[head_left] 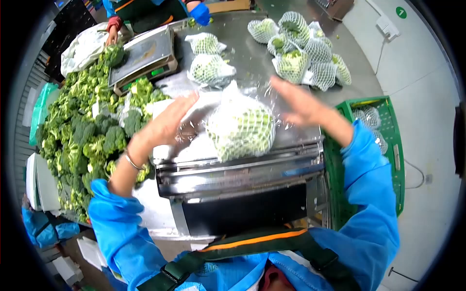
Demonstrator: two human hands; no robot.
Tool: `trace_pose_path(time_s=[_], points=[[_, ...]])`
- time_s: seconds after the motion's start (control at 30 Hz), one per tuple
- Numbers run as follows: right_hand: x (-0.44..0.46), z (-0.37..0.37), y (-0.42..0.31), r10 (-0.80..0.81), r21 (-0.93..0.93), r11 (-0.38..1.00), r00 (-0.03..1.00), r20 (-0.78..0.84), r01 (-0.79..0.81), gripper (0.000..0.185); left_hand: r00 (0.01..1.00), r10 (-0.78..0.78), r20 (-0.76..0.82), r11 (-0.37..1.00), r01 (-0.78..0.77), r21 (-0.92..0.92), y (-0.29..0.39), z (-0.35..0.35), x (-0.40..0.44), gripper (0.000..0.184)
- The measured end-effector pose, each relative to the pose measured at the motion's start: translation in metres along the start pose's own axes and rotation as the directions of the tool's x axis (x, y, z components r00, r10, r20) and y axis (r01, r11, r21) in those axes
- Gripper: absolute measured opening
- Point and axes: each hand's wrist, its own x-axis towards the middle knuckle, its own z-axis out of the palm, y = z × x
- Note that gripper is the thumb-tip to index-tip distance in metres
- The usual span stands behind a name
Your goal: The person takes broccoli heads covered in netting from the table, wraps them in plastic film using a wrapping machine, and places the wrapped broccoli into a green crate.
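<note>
Broccoli in a white foam net (241, 127) rests on the shiny metal top of a wrapping machine (242, 177), with clear film around it. On its left is my left hand (172, 119), fingers stretched out and slightly blurred, apart from the net. Across from it, my right hand (301, 104) is also open and blurred by motion, to the right of the netted broccoli. Neither hand holds anything that I can make out. Just beyond lie two more netted heads (212, 69), one behind the other.
Loose broccoli (82, 131) is heaped at left beside a scale (145, 58). Several netted heads (293, 65) sit at the back right. A green crate (398, 160) holding wrapped pieces stands at right. A co-worker's hand (112, 36) touches broccoli beyond the scale.
</note>
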Motion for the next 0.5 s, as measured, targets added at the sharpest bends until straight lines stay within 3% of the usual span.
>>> trace_pose_path(time_s=[0.03, 0.07, 0.1, 0.17, 0.23, 0.27, 0.33, 0.37, 0.4, 0.43, 0.5], points=[[0.002, 0.013, 0.0, -0.148, -0.176, 0.972, 0.987, 0.054, 0.156, 0.076, 0.999, 0.029, -0.027, 0.991, -0.032, -0.128, 0.003, 0.016, 0.002, 0.1], [0.01, 0.022, -0.006, 0.009, 0.108, 0.994, 1.0, 0.025, -0.012, 0.073, 0.999, -0.023, -0.024, 0.979, 0.018, -0.205, 0.009, 0.034, 0.009, 0.1], [0.018, 0.036, -0.016, 0.172, 0.391, 0.903, 0.984, 0.044, -0.176, 0.069, 0.993, -0.043, -0.111, 0.929, -0.001, -0.37, 0.019, 0.051, 0.017, 0.1], [0.034, 0.06, -0.035, 0.426, 0.808, 0.433, 0.881, 0.207, -0.4, 0.064, 0.986, -0.094, -0.136, 0.936, 0.041, -0.35, 0.021, 0.061, 0.024, 0.099], [0.025, 0.074, -0.043, 0.496, 0.864, 0.252, 0.825, 0.272, -0.437, 0.059, 0.985, -0.154, -0.075, 0.832, 0.089, -0.548, 0.027, 0.052, 0.019, 0.099], [0.01, 0.079, -0.041, 0.496, 0.814, 0.384, 0.841, 0.217, -0.436, 0.056, 0.982, -0.187, -0.039, 0.759, 0.119, -0.64, 0.035, 0.048, 0.013, 0.099], [-0.021, 0.076, -0.046, 0.495, 0.881, 0.046, 0.777, 0.389, -0.47, 0.05, 0.976, -0.218, -0.028, 0.692, 0.134, -0.709, 0.068, 0.033, 0.003, 0.101], [-0.033, 0.061, -0.063, 0.397, 0.802, -0.412, 0.707, 0.585, -0.432, 0.047, 0.974, -0.227, -0.025, 0.659, 0.134, -0.74, 0.086, 0.024, -0.002, 0.102], [-0.051, 0.058, -0.076, 0.365, 0.843, 0.298, 0.869, 0.333, -0.448, 0.048, 0.98, -0.193, 0.043, 0.651, 0.16, -0.742, 0.103, 0.019, -0.009, 0.106], [-0.073, 0.06, -0.092, 0.134, 0.476, 0.858, 0.979, 0.157, -0.194, 0.049, 0.981, -0.17, 0.092, 0.615, 0.178, -0.768, 0.121, 0.022, -0.019, 0.105], [-0.11, 0.063, -0.121, 0.212, 0.525, 0.785, 0.939, 0.271, -0.329, 0.054, 0.986, -0.09, 0.139, 0.603, 0.165, -0.781, 0.158, 0.021, -0.035, 0.103]])
